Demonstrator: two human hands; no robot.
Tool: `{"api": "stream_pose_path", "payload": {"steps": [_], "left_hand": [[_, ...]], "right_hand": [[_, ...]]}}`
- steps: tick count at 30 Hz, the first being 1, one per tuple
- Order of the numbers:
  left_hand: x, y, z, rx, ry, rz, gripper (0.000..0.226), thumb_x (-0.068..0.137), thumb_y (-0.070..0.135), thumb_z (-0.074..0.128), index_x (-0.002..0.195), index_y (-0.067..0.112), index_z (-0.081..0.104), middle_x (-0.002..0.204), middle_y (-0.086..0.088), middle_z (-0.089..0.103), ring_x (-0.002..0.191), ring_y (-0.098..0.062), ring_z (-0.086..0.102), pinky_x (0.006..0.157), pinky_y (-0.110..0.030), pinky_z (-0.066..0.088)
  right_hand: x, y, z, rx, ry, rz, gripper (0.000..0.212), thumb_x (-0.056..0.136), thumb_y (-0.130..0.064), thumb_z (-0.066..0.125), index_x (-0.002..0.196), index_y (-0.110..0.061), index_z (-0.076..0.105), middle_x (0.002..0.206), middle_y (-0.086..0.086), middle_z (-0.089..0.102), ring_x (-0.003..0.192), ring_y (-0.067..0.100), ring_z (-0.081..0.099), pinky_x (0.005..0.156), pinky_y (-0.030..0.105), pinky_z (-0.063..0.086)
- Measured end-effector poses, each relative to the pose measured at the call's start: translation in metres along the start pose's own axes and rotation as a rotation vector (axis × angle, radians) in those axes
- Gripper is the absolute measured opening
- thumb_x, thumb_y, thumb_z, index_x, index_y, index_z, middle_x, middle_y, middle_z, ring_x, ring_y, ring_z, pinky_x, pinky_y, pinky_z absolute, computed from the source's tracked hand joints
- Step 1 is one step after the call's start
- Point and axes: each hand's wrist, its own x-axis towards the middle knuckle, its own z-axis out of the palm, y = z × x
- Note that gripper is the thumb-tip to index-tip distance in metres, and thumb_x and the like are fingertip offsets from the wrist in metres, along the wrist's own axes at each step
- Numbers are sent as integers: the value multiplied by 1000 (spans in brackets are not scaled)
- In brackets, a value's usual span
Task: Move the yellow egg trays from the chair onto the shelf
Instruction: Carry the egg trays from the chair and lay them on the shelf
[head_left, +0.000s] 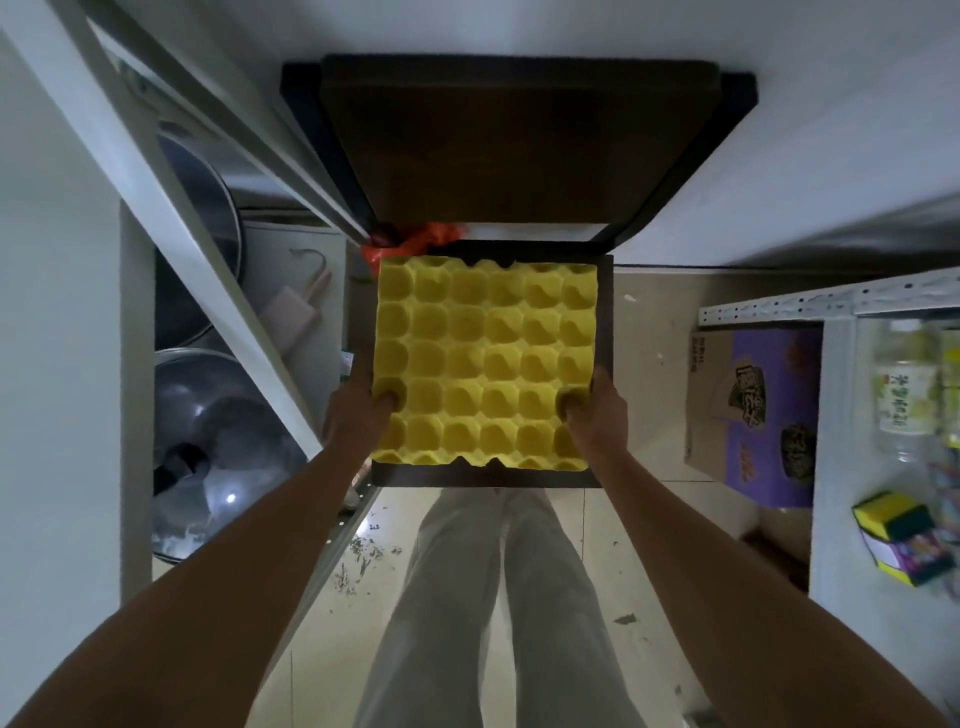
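Observation:
A yellow egg tray, empty, lies flat over the dark seat of the chair straight below me. My left hand grips its left edge, thumb pressed into a cup. My right hand grips the right edge the same way. Whether more trays lie stacked under the top one I cannot tell. The chair's dark backrest rises behind the tray against the wall.
A white metal shelf frame slants along the left, with steel pot lids below it. On the right stands another white shelf with bottles, a sponge box and a purple carton. An orange bag sits behind the seat.

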Motion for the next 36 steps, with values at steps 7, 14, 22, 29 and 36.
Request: {"api": "stream_pose_path", "payload": {"steps": [7,14,22,29,36], "left_hand": [[-35,41,-12,28,-43,42,31,93,22,67,118,5,65,102,-15,67,101,-40,67,78,-36,44],[-115,86,-11,244,-166,185,31,97,25,61,115,2,67,108,-19,69,95,-35,66,80,-41,53],[-250,142,24,456,-128,400,28,92,24,59,109,6,73,105,-17,72,100,-39,70,78,-44,59],[-392,152,74,539,-258,664,24,91,27,58,98,13,77,103,-16,75,100,-38,70,77,-40,55],[-551,131,124,498,-459,920,17,91,29,66,77,19,69,87,-11,76,89,-34,72,76,-40,57]], "right_hand": [[-78,20,-42,112,87,40,30,88,-3,52,117,-8,51,99,17,68,89,40,66,73,49,58],[-188,68,-76,111,276,324,22,94,-15,50,115,-19,47,88,10,61,77,32,58,68,41,52],[-315,150,-109,341,500,578,18,94,-14,52,105,-25,43,70,-6,46,63,23,47,61,33,39],[-464,249,-124,632,643,684,19,87,-13,55,103,-21,49,75,0,58,69,30,57,56,34,45],[-623,337,-119,882,894,813,20,88,-14,56,107,-19,56,85,10,66,78,33,57,67,42,48]]}}
